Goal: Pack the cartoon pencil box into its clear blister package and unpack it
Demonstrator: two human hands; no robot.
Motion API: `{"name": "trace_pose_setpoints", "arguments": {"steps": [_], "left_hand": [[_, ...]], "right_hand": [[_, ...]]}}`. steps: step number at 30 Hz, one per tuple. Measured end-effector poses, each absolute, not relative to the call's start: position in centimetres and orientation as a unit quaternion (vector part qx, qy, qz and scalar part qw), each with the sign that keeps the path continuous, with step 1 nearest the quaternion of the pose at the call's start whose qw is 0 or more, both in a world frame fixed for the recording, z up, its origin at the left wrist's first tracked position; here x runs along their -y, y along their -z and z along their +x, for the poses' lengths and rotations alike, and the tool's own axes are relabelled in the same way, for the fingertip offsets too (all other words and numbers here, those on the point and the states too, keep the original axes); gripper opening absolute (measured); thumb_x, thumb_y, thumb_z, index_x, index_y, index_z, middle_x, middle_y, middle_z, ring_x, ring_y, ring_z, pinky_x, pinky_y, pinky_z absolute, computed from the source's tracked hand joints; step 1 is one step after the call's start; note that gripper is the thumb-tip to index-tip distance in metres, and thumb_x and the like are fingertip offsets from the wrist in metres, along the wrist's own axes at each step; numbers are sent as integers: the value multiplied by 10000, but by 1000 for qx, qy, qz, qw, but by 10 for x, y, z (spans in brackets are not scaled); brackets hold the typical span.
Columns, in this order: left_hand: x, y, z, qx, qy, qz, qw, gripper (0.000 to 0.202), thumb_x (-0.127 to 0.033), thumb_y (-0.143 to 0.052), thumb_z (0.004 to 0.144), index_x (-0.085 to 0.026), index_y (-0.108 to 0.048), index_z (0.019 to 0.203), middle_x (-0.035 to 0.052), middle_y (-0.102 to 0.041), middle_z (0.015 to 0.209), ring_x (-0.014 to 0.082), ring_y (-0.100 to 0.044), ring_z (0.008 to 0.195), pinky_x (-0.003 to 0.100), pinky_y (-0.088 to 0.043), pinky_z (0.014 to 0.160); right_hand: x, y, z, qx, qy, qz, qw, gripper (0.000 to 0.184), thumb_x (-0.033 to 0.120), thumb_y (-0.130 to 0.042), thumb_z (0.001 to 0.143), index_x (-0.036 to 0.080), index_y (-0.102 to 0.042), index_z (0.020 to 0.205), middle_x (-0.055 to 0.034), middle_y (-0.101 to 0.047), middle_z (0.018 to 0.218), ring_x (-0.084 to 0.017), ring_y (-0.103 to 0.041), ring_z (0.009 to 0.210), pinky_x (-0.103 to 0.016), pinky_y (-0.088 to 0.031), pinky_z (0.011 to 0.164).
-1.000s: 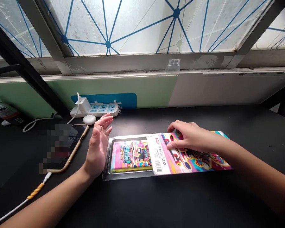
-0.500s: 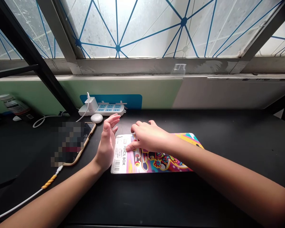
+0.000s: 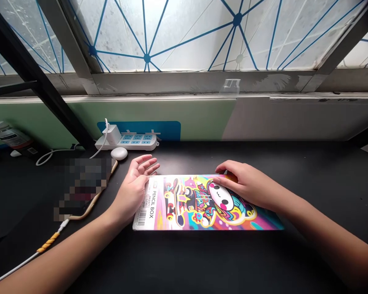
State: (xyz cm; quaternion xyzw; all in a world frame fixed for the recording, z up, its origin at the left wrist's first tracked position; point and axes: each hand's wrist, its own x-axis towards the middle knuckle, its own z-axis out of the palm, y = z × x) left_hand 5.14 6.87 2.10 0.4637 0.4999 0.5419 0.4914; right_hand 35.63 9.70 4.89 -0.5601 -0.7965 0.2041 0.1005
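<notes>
A flat, brightly coloured pencil box lies on the dark desk, its white end with a barcode and the words PENCIL BOX to the left. A cartoon figure with a skateboard is printed across its face. Against that left end rests my left hand, palm turned inward, fingers stretched out and apart. My right hand grips the far edge toward the right, with the thumb on the printed face and the fingers bent over behind. The tips of those fingers are partly hidden.
A blurred-out device with a white charging cable lies on the left. Behind it are a white mouse-like object, a power strip with a plugged-in charger, and a bottle. A black slanted post rises at the left.
My right hand has slid right along the box, uncovering the printed figure. The box appears slightly nearer. My left hand has turned and lowered against its left end.
</notes>
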Motion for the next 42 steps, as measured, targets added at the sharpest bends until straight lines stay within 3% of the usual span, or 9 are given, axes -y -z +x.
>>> {"name": "trace_pose_setpoints", "arguments": {"steps": [4,8,14,20,24,29,33,37,42], "left_hand": [[-70,-18,46,-497,-542,436,518,434,-124,-537,858,-265,-522,1268,95,-620,1397,315,-594,1322,561,-527,1021],[-73,-15,42,-503,-527,418,543,341,-142,-540,912,-258,-569,1232,96,-663,1344,314,-620,1290,468,-600,901],[-74,-18,43,-507,-536,396,546,298,-120,-549,928,-233,-593,1201,95,-692,1304,271,-655,1243,359,-623,841],[-75,-21,43,-529,-540,369,541,177,-307,-623,961,-233,-609,1121,80,-711,1265,224,-756,897,340,-634,691],[-72,-24,41,-495,-564,402,524,275,-463,-695,925,-205,-610,971,70,-717,1235,218,-730,969,307,-620,754],[-66,-30,40,-429,-613,487,451,308,-509,-638,966,-204,-599,959,59,-696,1277,172,-684,1030,268,-576,859],[-65,-31,39,-399,-621,507,446,356,-537,-533,1012,-211,-561,871,73,-690,1266,197,-665,1061,290,-567,841],[-62,-34,34,-385,-619,540,421,462,-543,-402,1052,-215,-514,746,72,-720,1105,229,-648,1068,346,-550,882],[-55,-39,20,-357,-555,629,409,383,-545,-492,1002,-234,-634,829,50,-713,999,263,-644,1014,374,-537,870]], "right_hand": [[-96,-48,349,805,-223,-541,96,457,634,-429,983,243,-665,953,-63,-728,940,-230,-640,790,-327,-407,619],[-92,-47,347,804,-224,-540,106,442,630,-450,978,236,-634,895,-44,-699,876,-207,-602,734,-319,-381,592],[-93,-42,349,817,-182,-530,133,440,635,-485,962,233,-566,804,-30,-638,836,-188,-561,693,-313,-379,587],[-97,-44,353,856,-46,-475,198,431,636,-572,930,221,-550,814,-31,-601,830,-192,-552,702,-317,-419,632],[-93,-51,357,862,112,-408,279,401,593,-639,911,202,-568,854,-47,-600,839,-198,-553,710,-335,-455,685],[-78,-63,352,854,216,-331,339,185,311,-687,945,196,-550,897,-101,-677,968,-215,-633,836,-347,-491,793],[-64,-66,344,852,234,-322,339,141,223,-682,941,186,-548,917,-153,-697,1085,-240,-665,889,-371,-524,820],[-51,-66,337,860,216,-325,329,110,195,-661,948,169,-565,902,-186,-691,1167,-256,-685,909,-383,-546,817],[-38,-65,326,898,185,-281,282,161,112,-575,943,170,-568,793,-155,-729,1020,-255,-692,841,-395,-563,766]]}}
